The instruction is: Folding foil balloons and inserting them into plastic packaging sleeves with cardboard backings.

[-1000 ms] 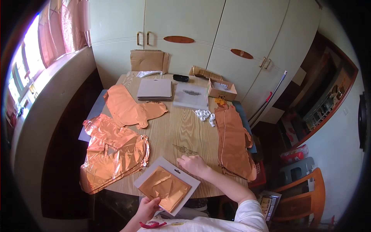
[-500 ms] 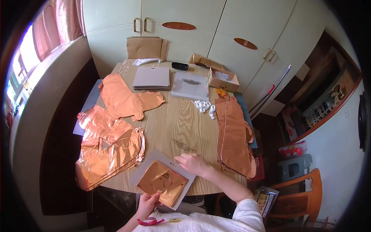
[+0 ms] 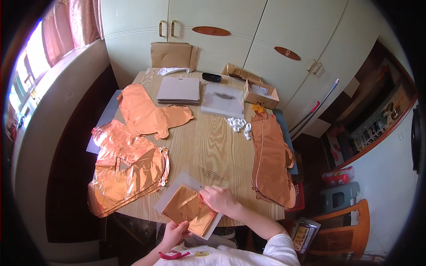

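One copper foil packet (image 3: 183, 206): left hand (image 3: 175, 234) pinching at seven o'clock; right hand (image 3: 218, 199), curled, now moving onto one o'clock, hold unclear; both sides being worked.

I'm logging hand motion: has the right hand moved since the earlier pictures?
Yes: the right hand has moved away from the white coils, toward the near edge of the table, to the folded copper foil.

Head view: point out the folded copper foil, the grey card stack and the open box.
Folded copper foil (image 3: 182, 205): head view, on its upper face.
Grey card stack (image 3: 178, 91): head view, middle of the top card.
Open box (image 3: 267, 101): head view, on its front wall.
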The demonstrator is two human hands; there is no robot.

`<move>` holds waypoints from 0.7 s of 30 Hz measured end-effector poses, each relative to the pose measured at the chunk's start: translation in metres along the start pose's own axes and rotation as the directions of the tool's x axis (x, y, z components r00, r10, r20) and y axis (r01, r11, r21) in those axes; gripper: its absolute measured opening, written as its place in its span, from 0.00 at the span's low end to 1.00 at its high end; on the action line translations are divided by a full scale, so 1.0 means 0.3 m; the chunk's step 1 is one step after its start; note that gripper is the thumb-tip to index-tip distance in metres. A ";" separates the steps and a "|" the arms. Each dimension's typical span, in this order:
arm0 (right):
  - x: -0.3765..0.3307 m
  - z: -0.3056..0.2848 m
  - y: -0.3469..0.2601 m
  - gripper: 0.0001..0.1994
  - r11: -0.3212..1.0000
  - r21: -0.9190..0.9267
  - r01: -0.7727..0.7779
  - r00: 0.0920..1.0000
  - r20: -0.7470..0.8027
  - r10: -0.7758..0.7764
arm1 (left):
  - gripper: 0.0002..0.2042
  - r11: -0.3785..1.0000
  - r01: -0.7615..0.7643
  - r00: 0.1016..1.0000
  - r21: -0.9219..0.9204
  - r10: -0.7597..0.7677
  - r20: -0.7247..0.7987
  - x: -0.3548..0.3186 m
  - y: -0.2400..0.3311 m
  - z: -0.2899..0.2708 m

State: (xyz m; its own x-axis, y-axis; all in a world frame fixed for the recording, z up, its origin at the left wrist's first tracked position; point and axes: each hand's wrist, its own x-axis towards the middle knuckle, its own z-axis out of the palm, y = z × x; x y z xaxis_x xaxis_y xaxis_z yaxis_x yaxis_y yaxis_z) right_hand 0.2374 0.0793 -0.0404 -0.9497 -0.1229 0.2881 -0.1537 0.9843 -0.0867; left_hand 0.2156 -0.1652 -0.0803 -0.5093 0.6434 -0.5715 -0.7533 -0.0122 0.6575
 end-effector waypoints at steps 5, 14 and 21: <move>0.007 -0.018 -0.036 0.04 0.987 -0.160 0.007 1.000 0.011 -0.006 | 0.06 1.000 -0.026 0.999 0.003 0.026 -0.037 -0.007 0.005 0.032; -0.008 -0.039 -0.110 0.08 0.969 -0.242 0.045 0.992 -0.101 -0.071 | 0.11 0.994 -0.104 0.995 -0.019 0.104 0.013 0.019 -0.035 -0.008; 0.016 -0.015 -0.125 0.04 0.994 -0.108 0.008 0.991 -0.135 -0.023 | 0.10 0.993 -0.115 0.993 -0.027 0.116 0.005 0.014 -0.038 0.039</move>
State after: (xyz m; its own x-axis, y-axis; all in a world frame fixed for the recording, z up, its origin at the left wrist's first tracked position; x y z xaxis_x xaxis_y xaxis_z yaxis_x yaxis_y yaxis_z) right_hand 0.2398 0.0423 -0.0316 -0.9002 -0.1271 0.4165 -0.1313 0.9912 0.0188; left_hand 0.2269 -0.1536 -0.0843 -0.5910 0.6413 -0.4894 -0.7005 -0.1071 0.7056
